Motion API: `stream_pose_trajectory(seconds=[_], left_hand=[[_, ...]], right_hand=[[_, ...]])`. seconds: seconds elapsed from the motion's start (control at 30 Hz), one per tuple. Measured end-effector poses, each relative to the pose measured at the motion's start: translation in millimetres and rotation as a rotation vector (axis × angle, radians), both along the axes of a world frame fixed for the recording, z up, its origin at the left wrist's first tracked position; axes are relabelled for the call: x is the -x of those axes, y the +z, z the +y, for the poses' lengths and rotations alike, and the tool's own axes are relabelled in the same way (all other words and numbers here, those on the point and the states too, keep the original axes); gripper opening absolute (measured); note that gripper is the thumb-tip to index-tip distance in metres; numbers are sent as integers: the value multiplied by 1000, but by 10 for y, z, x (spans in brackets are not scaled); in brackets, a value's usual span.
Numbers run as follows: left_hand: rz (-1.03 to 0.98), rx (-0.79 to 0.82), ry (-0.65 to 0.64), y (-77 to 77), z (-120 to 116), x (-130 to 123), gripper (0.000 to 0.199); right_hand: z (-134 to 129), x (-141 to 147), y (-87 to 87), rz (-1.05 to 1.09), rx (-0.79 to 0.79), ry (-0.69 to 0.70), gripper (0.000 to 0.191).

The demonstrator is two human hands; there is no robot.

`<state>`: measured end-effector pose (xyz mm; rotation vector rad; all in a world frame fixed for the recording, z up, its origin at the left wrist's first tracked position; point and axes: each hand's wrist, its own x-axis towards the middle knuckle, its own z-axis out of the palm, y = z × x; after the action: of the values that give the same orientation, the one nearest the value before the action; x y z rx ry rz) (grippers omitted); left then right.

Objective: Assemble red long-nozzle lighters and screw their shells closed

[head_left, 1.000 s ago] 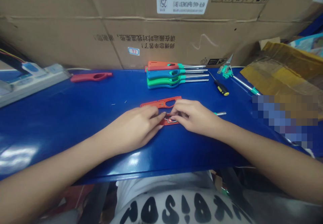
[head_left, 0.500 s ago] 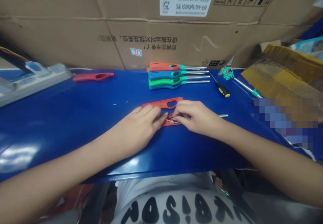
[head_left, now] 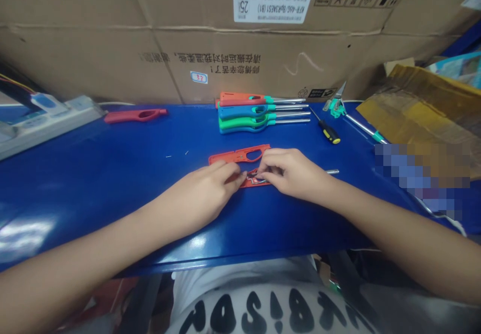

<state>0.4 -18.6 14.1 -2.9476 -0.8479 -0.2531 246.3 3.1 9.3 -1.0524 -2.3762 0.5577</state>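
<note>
An opened orange-red lighter half-shell (head_left: 246,184) lies on the blue table, with thin wire and small dark parts inside it. My left hand (head_left: 210,188) grips its left end, thumb and fingertips close together at the inner parts. My right hand (head_left: 287,171) is closed in a pinch over the middle of the shell; its fingertips hide what they hold. A metal tube (head_left: 332,172) sticks out to the right beyond my right hand. Just behind lies the matching orange-red half-shell (head_left: 240,156), its inner side up, with an oval trigger opening.
Several long-tube lighters (head_left: 244,113) are stacked at the back. A black-and-yellow screwdriver (head_left: 329,132), green parts (head_left: 335,107) and another metal tube (head_left: 363,126) lie to their right. A red shell (head_left: 135,116), a power strip (head_left: 56,123) and two small screws (head_left: 169,156) are on the left.
My left hand has drawn down slightly, uncovering the left end of the rear half-shell. My right hand stays nearly still over the front shell. The whole view has shifted a little.
</note>
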Motion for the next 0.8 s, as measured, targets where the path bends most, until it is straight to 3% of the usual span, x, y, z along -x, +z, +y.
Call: stream_pose_trajectory(seconds=[0.17,0.4,0.6,0.8], left_hand=[[-17,26,-3,26,-16,-17,32],[-51,116,39,96,-11,13,34],[11,170,14,155,-14,22,39],[6,205,6,160,-20,28,40]], right_hand=[[15,17,-29,53,12,39,16],[15,-25,66,97,145,-71,10],[5,-126,148,-49,93,138,10],[6,-124,148,-126,78,161,10]])
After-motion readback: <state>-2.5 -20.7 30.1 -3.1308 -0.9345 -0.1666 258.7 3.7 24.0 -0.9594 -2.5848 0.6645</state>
